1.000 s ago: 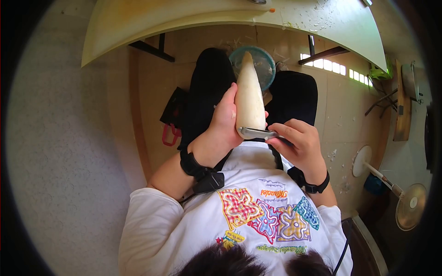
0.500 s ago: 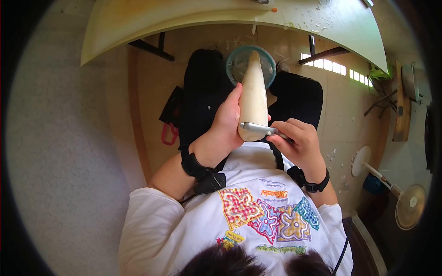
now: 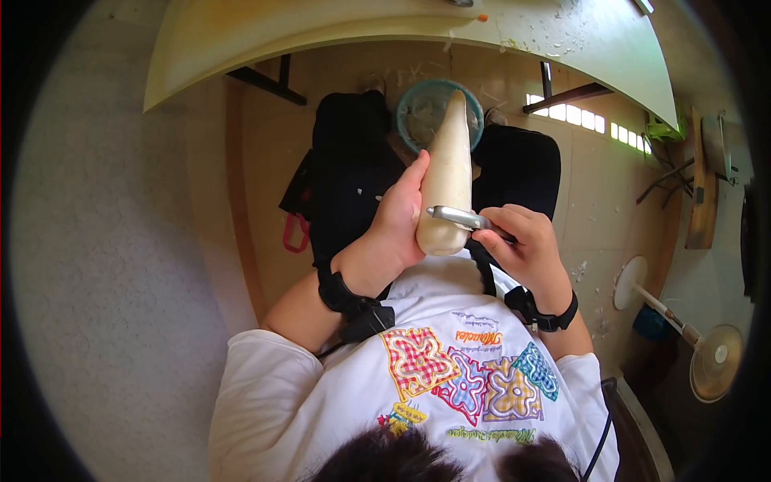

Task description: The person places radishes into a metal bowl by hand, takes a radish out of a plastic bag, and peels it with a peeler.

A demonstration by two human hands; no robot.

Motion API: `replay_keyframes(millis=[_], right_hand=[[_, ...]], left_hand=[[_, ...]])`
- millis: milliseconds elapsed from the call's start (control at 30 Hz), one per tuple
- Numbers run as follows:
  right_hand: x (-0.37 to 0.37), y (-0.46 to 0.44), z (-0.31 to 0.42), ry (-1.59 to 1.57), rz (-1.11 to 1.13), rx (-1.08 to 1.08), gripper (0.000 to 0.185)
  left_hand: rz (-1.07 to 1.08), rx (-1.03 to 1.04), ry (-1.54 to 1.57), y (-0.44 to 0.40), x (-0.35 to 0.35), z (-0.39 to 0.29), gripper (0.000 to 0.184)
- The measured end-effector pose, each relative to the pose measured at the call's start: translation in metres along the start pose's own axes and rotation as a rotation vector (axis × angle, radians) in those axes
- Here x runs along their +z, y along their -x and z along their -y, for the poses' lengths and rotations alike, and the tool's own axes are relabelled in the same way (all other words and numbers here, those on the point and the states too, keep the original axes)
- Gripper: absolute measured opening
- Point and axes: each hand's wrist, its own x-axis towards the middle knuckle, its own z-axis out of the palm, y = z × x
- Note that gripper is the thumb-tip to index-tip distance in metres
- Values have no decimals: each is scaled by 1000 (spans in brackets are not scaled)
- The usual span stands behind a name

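A long white radish [image 3: 448, 169] points away from me, its narrow tip over a teal basin [image 3: 409, 138] on the floor between my legs. My left hand [image 3: 396, 218] is wrapped round the radish's thick part from the left and below. In my right hand [image 3: 526, 245] is a metal peeler [image 3: 459, 216], gripped by its handle between thumb and fingers. The peeler's head lies across the radish near its rounded thick end. Pale scraps show inside the basin.
Ahead is a pale table [image 3: 385, 28] with wet scraps on its right part. More shavings lie on the floor round the basin. A fan [image 3: 717, 361] stands at the right, and a dark bag with a pink handle [image 3: 296, 232] is by my left leg.
The radish's tip has swung to the right, and more of its thick end shows below the peeler. My right hand and the peeler have shifted slightly up and right. My legs have moved a little.
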Motion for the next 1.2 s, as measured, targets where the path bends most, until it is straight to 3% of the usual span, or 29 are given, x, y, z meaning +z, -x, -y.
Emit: replay_keyframes(millis=[533, 633, 800, 867, 1200], right_hand=[[-3, 6, -7, -10, -114, 19, 19], [-4, 4, -7, 3, -138, 20, 18], [-5, 2, -10, 22, -92, 60, 18], [-6, -1, -19, -39, -221, 111, 18], [-11, 1, -17, 14, -209, 74, 17]], left_hand=[[72, -82, -118, 6, 11, 2, 58], [77, -181, -119, 8, 9, 2, 62], [112, -169, -120, 8, 5, 1, 61], [133, -173, -113, 10, 3, 2, 61], [137, -229, -116, 11, 1, 4, 60]])
